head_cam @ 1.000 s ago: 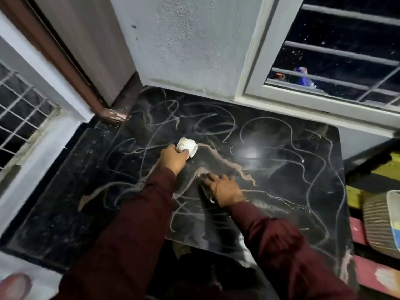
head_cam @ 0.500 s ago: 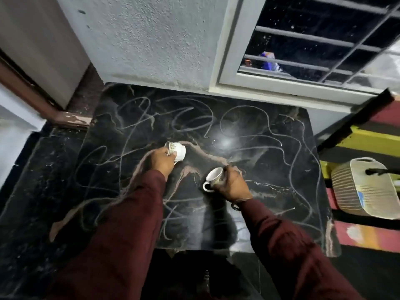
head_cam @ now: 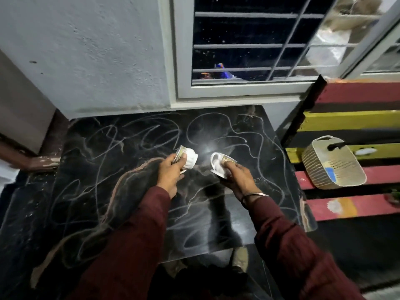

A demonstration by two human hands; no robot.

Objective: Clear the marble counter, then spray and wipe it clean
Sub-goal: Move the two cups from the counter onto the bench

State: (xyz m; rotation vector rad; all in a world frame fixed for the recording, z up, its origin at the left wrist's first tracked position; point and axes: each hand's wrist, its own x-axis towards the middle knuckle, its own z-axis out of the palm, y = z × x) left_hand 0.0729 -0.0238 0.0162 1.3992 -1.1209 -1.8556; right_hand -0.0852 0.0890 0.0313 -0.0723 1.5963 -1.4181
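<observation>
Marble counter (head_cam: 249,213), black and glossy with thin pale veins looping across it and a bright glare spot near its middle, sits under a white-framed barred window (head_cam: 249,46) and against a rough grey plastered wall (head_cam: 86,57). Both hands are raised above the middle of the slab, near each other but not touching. Left hand (head_cam: 171,174) grips a small white ribbed cup (head_cam: 187,160), tipped on its side with a gold patterned band at the rim, fingers curled round the body. Right hand (head_cam: 238,176) grips a second white cup (head_cam: 220,164), also tilted, its loop handle pointing left, same gold band at the rim, thumb and fingers wrapped round the base. A thin metal bangle (head_cam: 255,194) circles the right wrist, and both arms are in dark maroon cloth sleeves (head_cam: 134,245). Just right of the counter are painted steps (head_cam: 350,120) in red, yellow and black stripes, paint worn in patches. A cream ribbed plastic basket (head_cam: 331,167), rounded rectangular with a cut-out handle, lies tilted on the steps, well apart from the cups.
</observation>
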